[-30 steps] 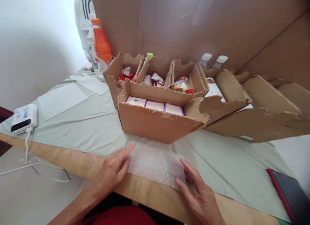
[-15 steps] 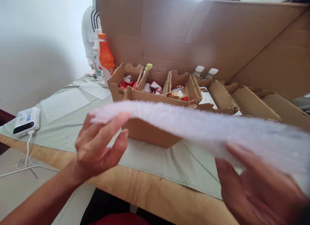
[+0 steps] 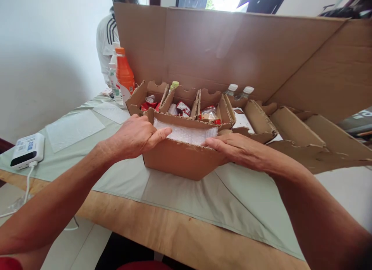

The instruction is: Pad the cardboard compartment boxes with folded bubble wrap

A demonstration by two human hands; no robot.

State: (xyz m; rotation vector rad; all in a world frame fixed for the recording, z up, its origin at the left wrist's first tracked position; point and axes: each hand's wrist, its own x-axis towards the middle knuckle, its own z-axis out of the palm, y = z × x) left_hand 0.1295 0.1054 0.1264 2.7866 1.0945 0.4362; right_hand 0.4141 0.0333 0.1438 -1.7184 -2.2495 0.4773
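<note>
Two hands meet at the front compartment of a cardboard box (image 3: 181, 159), one at each end of it. The left hand (image 3: 136, 136) lies over the left front corner, its fingers curled over the edge and its thumb stretched to the right along the rim, touching the sheet of bubble wrap (image 3: 187, 134). The right hand (image 3: 229, 148) lies flat on the right end of the front wall, fingers together and pointing left, fingertips at the edge of the sheet; it pinches nothing that I can see. The bubble wrap lies inside this front compartment, flat and a little below the rim, and its long axis runs left to right, the same way as the front wall, so it lies between the two hands and just beyond them. Both hands are about equally near, each one touching its own end. Behind the front compartment three smaller compartments hold snack packets (image 3: 183, 108). To the right, cardboard dividers (image 3: 290, 126) lie spread open. A big cardboard flap (image 3: 232, 49) stands up behind everything. The box rests on a pale green cloth (image 3: 188, 196) over a wooden table (image 3: 174, 231). On the left of the table are more bubble wrap sheets (image 3: 74, 126), a white power bank (image 3: 27, 150) with its cable, and an orange bottle (image 3: 124, 74). Another person in a white striped shirt (image 3: 106, 41) stands behind the flap near a white wall (image 3: 43, 49).
</note>
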